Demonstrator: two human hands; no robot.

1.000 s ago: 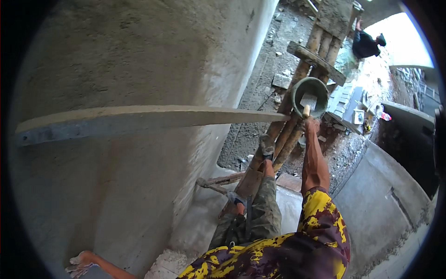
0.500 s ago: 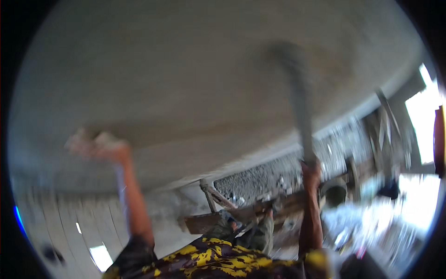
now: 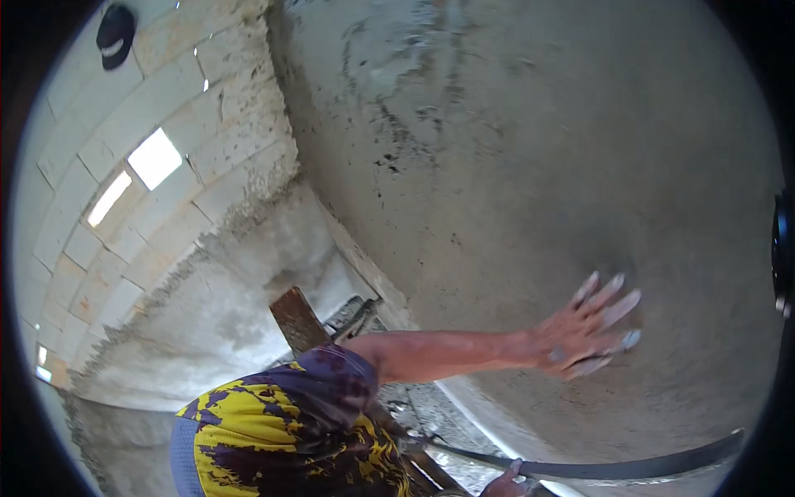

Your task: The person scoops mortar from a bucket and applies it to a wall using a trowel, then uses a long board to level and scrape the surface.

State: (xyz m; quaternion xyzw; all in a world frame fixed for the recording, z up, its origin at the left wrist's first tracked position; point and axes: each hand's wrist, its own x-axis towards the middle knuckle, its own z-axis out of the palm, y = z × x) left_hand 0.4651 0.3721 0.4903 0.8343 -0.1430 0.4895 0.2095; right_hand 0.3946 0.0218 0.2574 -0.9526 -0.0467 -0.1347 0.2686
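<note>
My left hand (image 3: 584, 331) is stretched out with its fingers spread over the grey plastered surface (image 3: 497, 215). It holds nothing, and whether the palm touches the plaster cannot be made out. At the lower edge my right hand (image 3: 507, 482), with pale smears on the fingers, is closed on a long, dark grey straightedge (image 3: 613, 470). The bar runs rightward from the hand along the lower part of the plaster and looks curved through the lens. Most of the right hand is cut off by the picture's edge. Rough, dark patches mark the plaster's upper part.
On the left rises a block wall (image 3: 108, 240) with small bright openings. A dark cap (image 3: 115, 36) hangs on it. Below the blocks is a smooth grey plastered band (image 3: 224, 306). A brown wooden plank (image 3: 298, 319) sticks out beside my shoulder, above rubble-strewn ground (image 3: 464, 435).
The view has swung round and tilted, bringing the block wall and cap into the left side. My left hand has gone from loosely curled to spread. The straightedge stays in my right hand.
</note>
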